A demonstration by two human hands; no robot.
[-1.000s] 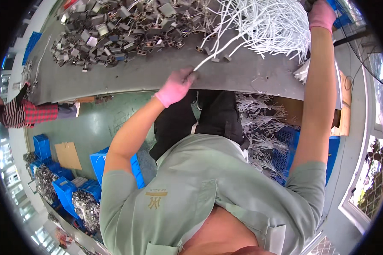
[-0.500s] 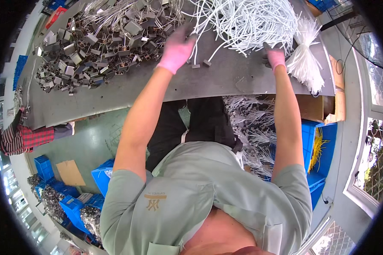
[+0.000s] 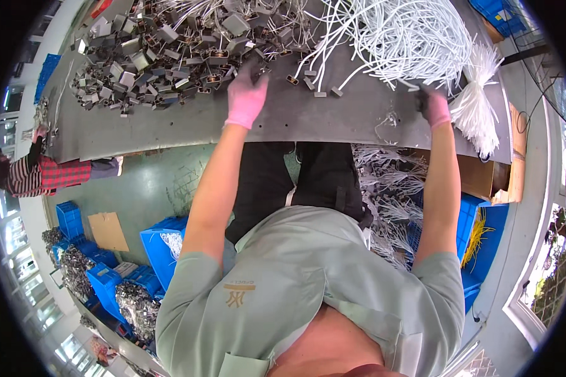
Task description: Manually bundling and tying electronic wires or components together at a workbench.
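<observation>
Nearest the camera is the person's pale green shirt (image 3: 308, 283), with both bare forearms running up from it to a grey metal table (image 3: 333, 116). Under the table edge sit blue crates (image 3: 160, 248) on the left and a spill of white cords (image 3: 390, 195) on the right.

The left hand (image 3: 245, 97), in a pink glove, lies palm down on the table with its fingers reaching into the near edge of a heap of small grey metal parts (image 3: 170, 50); the fingers look loosely bent (whether they pinch a part cannot be told). The right hand (image 3: 434, 105), also gloved pink, is curled at the lower edge of a loose tangle of white cables (image 3: 402, 38), closed about some strands there. The hands are well apart.

Just right of the right hand lies a tied bundle of white cables (image 3: 481, 94). Far left, another person's plaid sleeve (image 3: 50, 173) shows beside the table.
</observation>
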